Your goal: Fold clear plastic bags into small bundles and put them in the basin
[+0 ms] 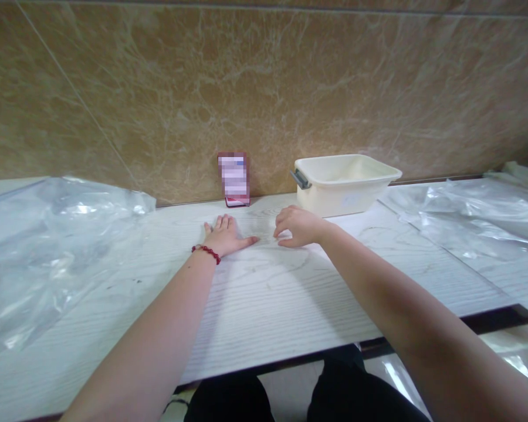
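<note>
My left hand point(226, 236) lies flat on the white wood-grain table point(264, 316), its fingers spread and the thumb stretched to the right. A dark red bead bracelet point(206, 252) circles that wrist. To its right, my right hand point(298, 227) hovers low over or rests on the table, with fingers curled and the thumb a little apart from them. No object shows clearly in it; whether a thin clear film lies at its fingertips I cannot tell. Behind my left hand, a phone point(234, 179) with a blurred screen leans upright against the wall.
A cream plastic bin point(343, 190) with a grey handle stands behind my right hand, near the brown marbled wall point(264, 88). Crumpled clear plastic sheeting point(70, 234) covers the table's left side. More clear plastic point(479, 217) lies at the right, beside a table seam.
</note>
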Demonstrator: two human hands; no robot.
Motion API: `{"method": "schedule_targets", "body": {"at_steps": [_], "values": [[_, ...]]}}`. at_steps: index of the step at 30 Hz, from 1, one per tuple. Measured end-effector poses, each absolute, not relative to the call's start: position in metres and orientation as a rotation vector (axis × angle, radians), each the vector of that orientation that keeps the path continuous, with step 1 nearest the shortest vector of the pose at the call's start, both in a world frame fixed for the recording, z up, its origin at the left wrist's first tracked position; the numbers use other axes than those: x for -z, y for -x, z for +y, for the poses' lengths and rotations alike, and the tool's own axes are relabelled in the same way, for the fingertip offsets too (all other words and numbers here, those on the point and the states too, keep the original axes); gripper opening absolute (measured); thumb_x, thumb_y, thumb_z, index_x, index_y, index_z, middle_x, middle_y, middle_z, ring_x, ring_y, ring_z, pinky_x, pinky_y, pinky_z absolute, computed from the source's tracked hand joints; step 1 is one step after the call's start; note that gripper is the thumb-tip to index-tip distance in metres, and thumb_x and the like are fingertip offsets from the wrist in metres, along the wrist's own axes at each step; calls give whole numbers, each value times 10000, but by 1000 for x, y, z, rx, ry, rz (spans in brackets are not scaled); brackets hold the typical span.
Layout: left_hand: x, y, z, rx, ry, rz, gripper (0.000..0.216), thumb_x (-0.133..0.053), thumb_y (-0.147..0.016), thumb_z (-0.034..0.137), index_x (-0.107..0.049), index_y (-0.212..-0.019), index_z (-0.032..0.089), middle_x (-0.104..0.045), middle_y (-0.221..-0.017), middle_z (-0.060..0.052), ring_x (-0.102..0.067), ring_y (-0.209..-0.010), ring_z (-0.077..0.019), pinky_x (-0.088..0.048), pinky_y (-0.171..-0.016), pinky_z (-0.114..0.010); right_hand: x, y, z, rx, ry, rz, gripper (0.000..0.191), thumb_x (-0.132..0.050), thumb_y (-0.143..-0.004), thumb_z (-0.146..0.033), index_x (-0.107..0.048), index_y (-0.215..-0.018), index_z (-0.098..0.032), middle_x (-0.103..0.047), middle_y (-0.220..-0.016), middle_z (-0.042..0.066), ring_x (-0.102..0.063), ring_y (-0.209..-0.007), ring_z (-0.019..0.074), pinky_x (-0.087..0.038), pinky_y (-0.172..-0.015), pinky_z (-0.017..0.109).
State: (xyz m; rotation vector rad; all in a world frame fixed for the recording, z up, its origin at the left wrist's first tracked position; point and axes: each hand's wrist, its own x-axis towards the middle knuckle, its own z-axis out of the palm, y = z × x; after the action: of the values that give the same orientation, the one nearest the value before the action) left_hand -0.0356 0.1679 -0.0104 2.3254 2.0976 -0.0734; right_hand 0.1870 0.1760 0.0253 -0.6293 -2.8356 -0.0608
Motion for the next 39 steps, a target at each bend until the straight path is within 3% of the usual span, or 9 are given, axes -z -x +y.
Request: {"method": "schedule_targets", "body": {"at_steps": [7, 14, 24, 35, 39], "values": [[11, 36, 168, 72, -2341, 2091, 961, -207, -597, 737, -172, -1294, 76, -127, -1365, -153, -78, -1238, -314, -120, -930, -538, -33, -182, 165, 169, 734, -2765, 357, -576, -621, -328, -550, -943, -177, -544, -896, 68, -466, -804, 184, -272, -732, 308], [11, 36, 169, 67, -2339, 2092, 947, -219, -606, 727, -174, -1294, 79, -133, -1364, -154, -86, -1235, -324, -124, -928, -535, -26, -181, 170, 168, 640, -2845, 242, -534, -661, -268, -608, -888, -230, -541, -872, 48, -461, -835, 178, -256, -752, 318], [14, 38, 171, 57, -2324, 2098, 960, -216, -586, 740, -169, -1299, 99, -132, -1366, -145, -85, -1238, -314, -108, -938, -533, -19, -182, 176, 59, 653, -2825, 106, -513, -639, -210, -612, -634, -172, -579, -694, 32, -492, -742, 147, -309, -696, 268], [10, 37, 168, 65, -2323, 2083, 981, -196, -576, 759, -171, -1300, 96, -126, -1366, -154, -82, -1238, -313, -105, -939, -524, -20, -191, 179, -66, 681, -2759, 260, -500, -627, -140, -626, -846, -202, -566, -754, 30, -494, -729, 125, -364, -712, 254], [10, 37, 168, 58, -2334, 2087, 975, -210, -576, 756, -191, -1293, 95, -145, -1361, -162, -89, -1236, -319, -119, -935, -518, -19, -189, 179, -62, 664, -2798, 140, -518, -613, -154, -645, -669, -175, -580, -694, 32, -505, -723, 130, -360, -744, 266]]}}
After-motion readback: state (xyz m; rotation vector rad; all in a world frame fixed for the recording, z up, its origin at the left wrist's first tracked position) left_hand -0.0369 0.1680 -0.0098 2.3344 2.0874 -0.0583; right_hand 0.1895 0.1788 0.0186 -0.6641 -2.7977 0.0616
